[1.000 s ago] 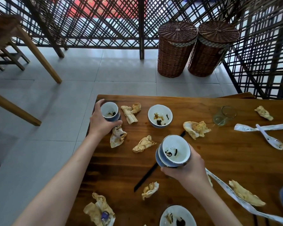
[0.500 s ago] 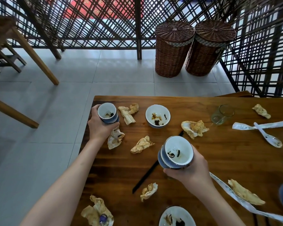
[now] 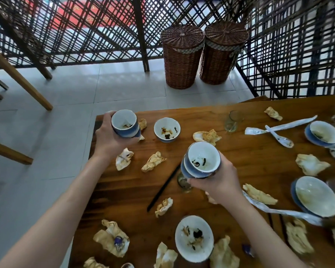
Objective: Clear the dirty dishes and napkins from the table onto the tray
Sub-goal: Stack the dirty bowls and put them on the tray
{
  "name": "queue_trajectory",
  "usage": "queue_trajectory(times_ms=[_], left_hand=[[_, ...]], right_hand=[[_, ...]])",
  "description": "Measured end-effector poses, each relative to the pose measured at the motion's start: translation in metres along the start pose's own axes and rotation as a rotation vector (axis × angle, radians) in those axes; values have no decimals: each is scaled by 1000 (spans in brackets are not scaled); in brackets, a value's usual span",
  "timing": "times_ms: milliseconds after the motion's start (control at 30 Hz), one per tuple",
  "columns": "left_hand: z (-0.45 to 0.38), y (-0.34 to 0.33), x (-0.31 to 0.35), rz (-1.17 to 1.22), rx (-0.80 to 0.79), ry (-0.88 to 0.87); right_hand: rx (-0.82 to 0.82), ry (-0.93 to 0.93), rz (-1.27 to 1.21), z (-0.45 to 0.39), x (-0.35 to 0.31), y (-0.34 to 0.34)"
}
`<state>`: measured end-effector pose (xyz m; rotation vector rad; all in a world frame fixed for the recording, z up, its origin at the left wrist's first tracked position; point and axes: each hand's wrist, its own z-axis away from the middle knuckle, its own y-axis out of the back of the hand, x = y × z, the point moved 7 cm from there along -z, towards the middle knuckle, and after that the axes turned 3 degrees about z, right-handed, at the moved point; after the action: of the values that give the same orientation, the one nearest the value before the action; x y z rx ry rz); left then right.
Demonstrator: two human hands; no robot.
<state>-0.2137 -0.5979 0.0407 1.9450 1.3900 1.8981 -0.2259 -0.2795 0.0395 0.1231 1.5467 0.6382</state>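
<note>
My left hand (image 3: 108,140) grips a cup (image 3: 124,123), blue outside and white inside, lifted off the table (image 3: 249,157) near its far left corner; a few dark scraps lie in its bottom. My right hand (image 3: 214,182) is curled round a stack of bowls (image 3: 201,160), held above the table's middle and tilted toward me, the top one showing dark curled bits on its white inside. Below this hand a glass (image 3: 183,182) peeks out, and I cannot tell whether my fingers touch it. A small bowl (image 3: 167,129) sits on the table between my hands, farther off, with brown and black leftovers in it. A near bowl (image 3: 194,238) by the front edge holds dark and tan scraps. At the right, a big bowl (image 3: 316,196) has a yellowish film inside, and a far bowl (image 3: 324,134) sits on a blue dish with a dark smear in it. An empty tumbler (image 3: 232,120) stands near the far edge. Crumpled napkins (image 3: 153,161) lie scattered all over the wood, with a spoon (image 3: 279,137), paper sleeves (image 3: 282,125) and a black chopstick (image 3: 162,188) among them. I see no tray in view. On the floor beyond stand two lidded baskets (image 3: 182,57), shut, so their contents are hidden.
</note>
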Motion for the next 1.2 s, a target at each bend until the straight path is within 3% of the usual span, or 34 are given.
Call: queue_trajectory(times_ms=[533,933,1200], left_hand=[[166,-98,195,143,-291,-62],[304,-207,319,176,-290,-11],[334,-278,411,180,-327,-49]], right_hand=[[139,-55,27,117,60,181],[87,-58,77,194,140,348],[77,-101,45,205,185,448]])
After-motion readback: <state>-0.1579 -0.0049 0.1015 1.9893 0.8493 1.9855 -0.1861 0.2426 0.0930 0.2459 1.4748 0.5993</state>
